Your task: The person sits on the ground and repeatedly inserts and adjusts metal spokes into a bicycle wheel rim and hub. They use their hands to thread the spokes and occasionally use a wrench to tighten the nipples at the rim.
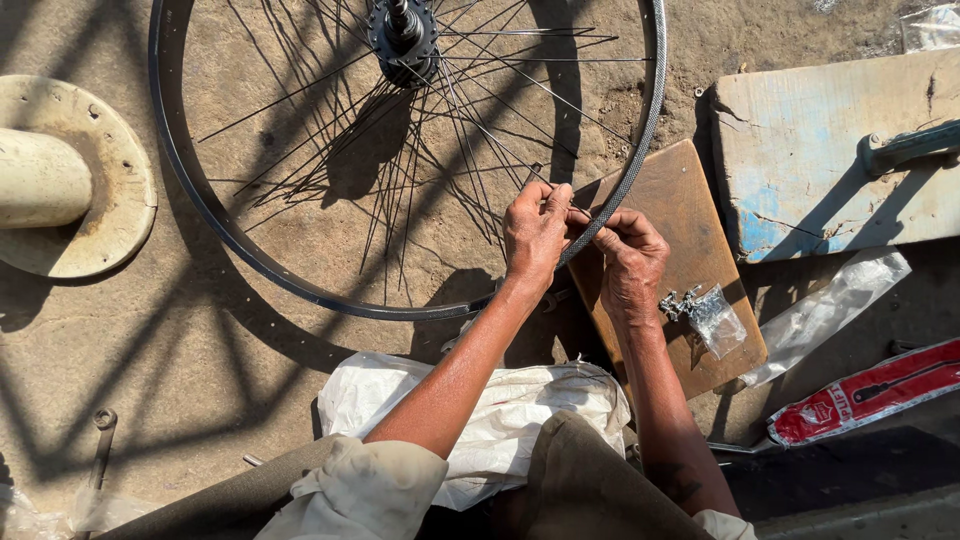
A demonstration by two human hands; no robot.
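left arm: forearm extended forward, left hand (535, 232) at rim (200, 200)
left grip: fingers pinched on spoke (490, 135)
right hand (628, 258): fingers pinched narrow at the same spoke end
wheel: flat on ground, rim edge over wooden board (690, 210)

the wheel rim (210, 215) is cut off at the top edge; the left hand (535, 232) hides the spoke end it pinches.
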